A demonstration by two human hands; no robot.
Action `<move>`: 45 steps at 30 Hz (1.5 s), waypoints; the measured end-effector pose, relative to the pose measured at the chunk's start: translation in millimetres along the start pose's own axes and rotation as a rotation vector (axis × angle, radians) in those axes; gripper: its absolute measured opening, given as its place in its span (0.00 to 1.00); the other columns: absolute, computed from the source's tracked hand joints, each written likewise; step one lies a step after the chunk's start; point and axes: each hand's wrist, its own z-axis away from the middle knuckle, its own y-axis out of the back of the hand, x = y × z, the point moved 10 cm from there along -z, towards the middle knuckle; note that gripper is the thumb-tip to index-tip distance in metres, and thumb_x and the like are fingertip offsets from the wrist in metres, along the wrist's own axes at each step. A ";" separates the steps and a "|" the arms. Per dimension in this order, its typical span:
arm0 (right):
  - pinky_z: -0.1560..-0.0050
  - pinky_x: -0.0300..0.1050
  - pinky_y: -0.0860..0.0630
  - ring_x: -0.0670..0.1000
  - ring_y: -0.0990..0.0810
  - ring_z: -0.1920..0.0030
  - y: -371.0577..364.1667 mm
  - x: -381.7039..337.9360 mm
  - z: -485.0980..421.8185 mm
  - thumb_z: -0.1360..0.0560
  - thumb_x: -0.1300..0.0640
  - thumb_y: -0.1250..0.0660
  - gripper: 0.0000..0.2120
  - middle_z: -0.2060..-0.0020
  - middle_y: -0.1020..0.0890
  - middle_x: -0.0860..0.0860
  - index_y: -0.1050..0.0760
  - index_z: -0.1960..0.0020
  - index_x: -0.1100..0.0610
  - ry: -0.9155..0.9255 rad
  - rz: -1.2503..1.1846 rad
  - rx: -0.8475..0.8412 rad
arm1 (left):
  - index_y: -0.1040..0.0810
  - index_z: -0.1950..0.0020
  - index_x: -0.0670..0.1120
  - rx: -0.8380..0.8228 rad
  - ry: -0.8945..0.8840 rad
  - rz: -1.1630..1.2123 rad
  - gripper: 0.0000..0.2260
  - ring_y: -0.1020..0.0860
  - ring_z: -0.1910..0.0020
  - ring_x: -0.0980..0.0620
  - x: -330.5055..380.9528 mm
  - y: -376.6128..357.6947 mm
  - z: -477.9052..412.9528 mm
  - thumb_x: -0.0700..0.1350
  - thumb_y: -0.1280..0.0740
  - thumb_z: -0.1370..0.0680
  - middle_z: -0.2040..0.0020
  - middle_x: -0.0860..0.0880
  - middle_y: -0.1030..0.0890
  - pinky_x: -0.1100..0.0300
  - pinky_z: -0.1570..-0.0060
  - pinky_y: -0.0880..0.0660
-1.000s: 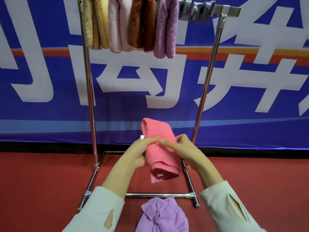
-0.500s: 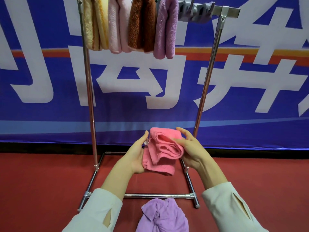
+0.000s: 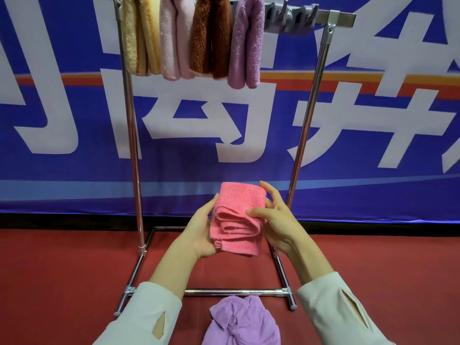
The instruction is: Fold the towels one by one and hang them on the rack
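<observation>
- Low in the middle of the frame, I hold a salmon-pink terry towel [image 3: 236, 215], folded into a thick layered pad, in the air in front of the rack's lower half.
- My left grip [image 3: 199, 230] is clamped on the towel's left edge: the thumb lies along the front and the palm cups the side. The fingers behind the cloth are hidden.
- My right grip [image 3: 276, 220] is clamped on the right edge, with the thumb pressed on the rolled folds in front. The fingers are spread loosely behind, and the forefinger reaches up by the top right corner.
- A chrome tube rack [image 3: 132, 145] stands on the red floor [image 3: 62, 282], its top bar running along the upper edge of the frame.
- Four folded towels hang side by side over the left part of that bar: a tan and yellow towel [image 3: 139, 36], a pale pink towel [image 3: 174, 38], a rust-brown towel [image 3: 211, 38] and a lilac towel [image 3: 246, 43].
- To their right on the bar sits a row of grey plastic hooks [image 3: 291, 16], bare.
- At the bottom centre, a crumpled purple towel [image 3: 241, 322] lies on the floor, just in front of the rack's base bar and between my cream sleeves [image 3: 144, 317].
- Behind everything hangs a blue banner with large white characters [image 3: 74, 170].
</observation>
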 end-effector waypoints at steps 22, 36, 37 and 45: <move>0.57 0.44 0.21 0.52 0.22 0.52 -9.5 13.0 -2.4 0.30 0.79 0.37 0.37 0.42 0.27 0.55 0.40 0.32 0.48 0.040 0.255 0.000 | 0.19 0.45 0.36 0.061 -0.055 -0.061 0.19 0.17 0.51 0.39 10.6 2.8 2.0 0.51 0.32 0.24 0.47 0.36 0.17 0.44 0.44 0.24; 0.52 0.49 0.21 0.56 0.18 0.52 39.1 3.2 0.8 0.24 0.54 0.32 0.13 0.51 0.16 0.59 0.21 0.46 0.63 -0.106 -0.055 0.156 | 0.27 0.38 0.49 -0.077 -0.463 -0.779 0.27 0.19 0.51 0.55 35.7 -21.3 12.1 0.25 0.31 0.31 0.47 0.49 0.18 0.62 0.54 0.22; 0.53 0.49 0.20 0.55 0.17 0.51 38.1 0.0 2.3 0.26 0.54 0.32 0.14 0.49 0.16 0.59 0.21 0.44 0.62 -0.110 -0.117 0.113 | 0.27 0.38 0.51 -0.101 -0.473 -0.837 0.28 0.19 0.50 0.56 33.7 -25.2 13.2 0.26 0.30 0.31 0.47 0.50 0.18 0.61 0.51 0.22; 0.54 0.45 0.22 0.49 0.17 0.55 56.7 -36.7 7.7 0.35 0.65 0.31 0.25 0.53 0.15 0.53 0.26 0.38 0.56 0.068 -0.353 0.110 | 0.25 0.40 0.53 -0.111 -0.433 -0.759 0.26 0.20 0.46 0.56 29.5 -26.9 12.5 0.27 0.32 0.29 0.46 0.53 0.18 0.62 0.46 0.23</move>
